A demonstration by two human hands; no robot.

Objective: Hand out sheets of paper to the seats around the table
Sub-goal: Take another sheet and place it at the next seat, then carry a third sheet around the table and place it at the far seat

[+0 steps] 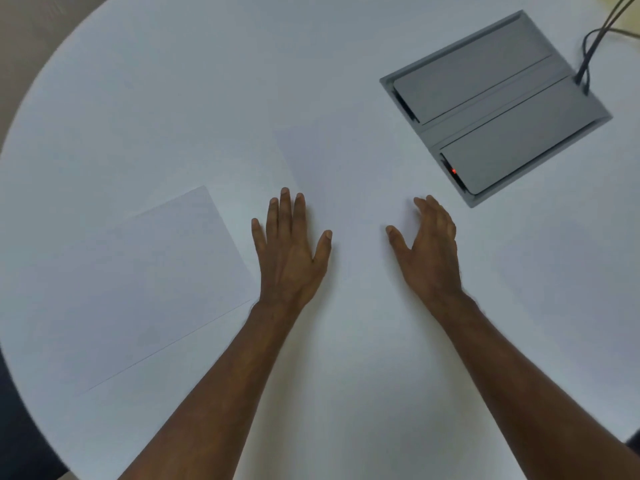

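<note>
A white sheet of paper [145, 285] lies flat on the round white table [207, 98], left of my hands and turned at an angle. A second, faint sheet [346, 161] seems to lie under and beyond my hands; its edges barely show against the tabletop. My left hand [292, 251] rests palm down with its fingers spread, just right of the first sheet's corner. My right hand [427, 247] hovers or rests to the right, fingers apart and slightly curled. Neither hand holds anything.
A grey cable box [495, 109] with two flap lids is set into the table at the back right, a small red light at its near end. Dark cables [588, 46] rise from its far corner. The table's curved edge runs along the left.
</note>
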